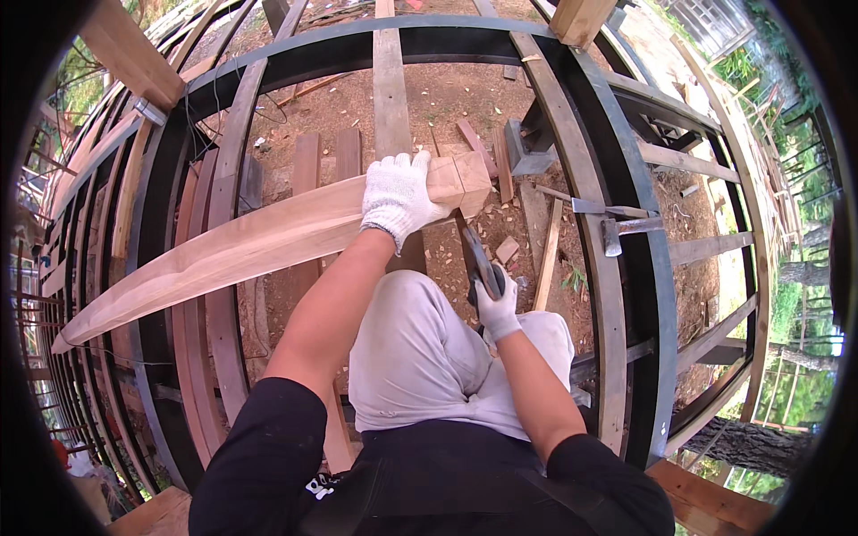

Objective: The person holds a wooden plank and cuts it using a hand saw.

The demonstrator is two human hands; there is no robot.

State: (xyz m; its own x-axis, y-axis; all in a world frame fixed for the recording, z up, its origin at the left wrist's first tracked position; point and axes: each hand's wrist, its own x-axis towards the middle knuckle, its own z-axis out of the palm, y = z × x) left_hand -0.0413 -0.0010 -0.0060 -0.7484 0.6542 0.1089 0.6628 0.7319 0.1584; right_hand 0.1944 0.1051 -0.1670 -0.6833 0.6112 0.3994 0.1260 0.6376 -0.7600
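Observation:
A long pale wooden beam (259,223) lies across in front of me, tapering toward the far left. Its squared right end (469,174) carries a line around it. My left hand (398,196), in a white knit glove, is wrapped over the beam close to that end, fingers over the top. Below the end, my right hand (498,304), gloved as well, grips the dark handle of a handsaw (474,246). The narrow blade points up and away, its tip at the beam's near edge by the line. Whether the teeth touch the wood I cannot tell.
Dark steel beams (648,295) and wooden joists (576,152) frame the gaps around me. A hammer (611,237) and another metal-headed tool (590,205) rest on the right side. Wood offcuts (507,249) and chips lie on the dirt (447,116) below. Posts (134,58) rise beyond.

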